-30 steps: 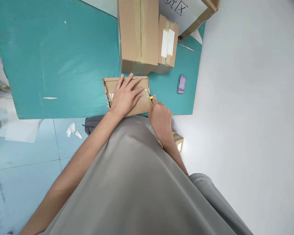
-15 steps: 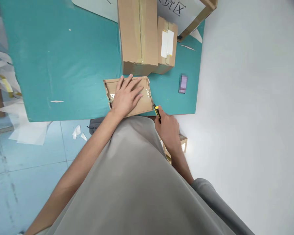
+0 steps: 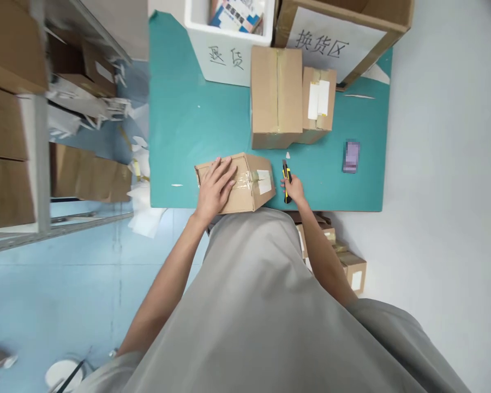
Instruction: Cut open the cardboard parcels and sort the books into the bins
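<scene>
Taped box: the brown carton (image 3: 242, 199) is on the desk (image 3: 188, 125) at the near edge, right in front of me, clear tape (image 3: 242, 180) across its upper face, white label (image 3: 264, 182) on the side facing right.
Left hand: my left hand (image 3: 215, 188) lies on the carton's left part, fingers spread, resting on it, not wrapped round it.
Right hand: my right hand (image 3: 294, 188) is just right of the carton, apart from it, fingers curled round 1 yellow-black cutter (image 3: 287, 183).
Cutter: tip points at the desk's far side; can't tell how much blade is out or if it touches the desk.
Steadying: I'd say flat, even pressure works best; fingertips only might let the carton slide or tip.
Safety: edge should face away from my left fingers; a loose grip could let the cutter roll.
Scrap: 1 white bit (image 3: 287, 155) just past the tip.
Beyond: 2 more cartons, larger (image 3: 276, 90) and smaller (image 3: 314, 136), side by side; behind, white bin (image 3: 229, 63) and open box (image 3: 339, 49).
Far right: pixelated purple item (image 3: 351, 156), identity unclear.
</scene>
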A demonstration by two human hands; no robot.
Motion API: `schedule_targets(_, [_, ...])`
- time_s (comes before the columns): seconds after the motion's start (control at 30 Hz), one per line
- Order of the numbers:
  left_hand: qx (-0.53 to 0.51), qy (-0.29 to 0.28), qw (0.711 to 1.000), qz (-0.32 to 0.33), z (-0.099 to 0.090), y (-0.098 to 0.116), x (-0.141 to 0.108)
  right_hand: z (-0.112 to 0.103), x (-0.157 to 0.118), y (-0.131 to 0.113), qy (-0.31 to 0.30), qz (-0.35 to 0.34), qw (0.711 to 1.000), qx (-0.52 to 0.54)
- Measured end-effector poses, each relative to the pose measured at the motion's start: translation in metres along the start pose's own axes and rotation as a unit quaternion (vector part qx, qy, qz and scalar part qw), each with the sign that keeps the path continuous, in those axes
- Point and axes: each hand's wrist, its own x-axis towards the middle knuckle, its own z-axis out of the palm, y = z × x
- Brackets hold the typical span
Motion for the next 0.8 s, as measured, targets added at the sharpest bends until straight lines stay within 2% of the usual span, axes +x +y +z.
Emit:
schedule_targets(0.1, [0.013, 0.022, 1.000, -0.013, -0.011, -0.011, -0.017, 0.021, 0.012, -0.002, -0.047, 0.039, 0.994, 0.091])
schedule_targets(0.2, [0.024, 0.058, 0.997, -0.054, -0.018, -0.010, -0.034, 0.035, 0.014, -0.005, -0.052, 0.004, 0.990, 0.130])
schedule_targets(0.3, [0.013, 0.102, 0.990, -0.094, -0.020, 0.002, -0.047, 0.037, 0.009, -0.003, -0.038, -0.015, 0.993, 0.108])
schedule_targets(0.37, [-0.015, 0.108, 0.988, -0.111, -0.016, 0.009, -0.050, 0.029, 0.002, 0.001, -0.008, -0.026, 0.997, 0.068])
schedule_targets(0.47, [-0.091, 0.085, 0.984, -0.130, 0.001, 0.006, -0.048, 0.005, -0.014, 0.009, 0.063, -0.033, 0.997, -0.001])
schedule_targets(0.6, [-0.200, 0.032, 0.970, -0.131, 0.043, -0.019, -0.037, -0.031, -0.032, 0.017, 0.144, -0.005, 0.985, -0.095])
schedule_targets(0.7, [-0.221, -0.016, 0.967, -0.128, 0.072, -0.035, -0.030, -0.050, -0.036, 0.020, 0.138, 0.003, 0.977, -0.160])
schedule_targets(0.8, [-0.235, -0.032, 0.962, -0.137, 0.087, -0.042, -0.025, -0.061, -0.040, 0.016, 0.115, -0.016, 0.968, -0.221])
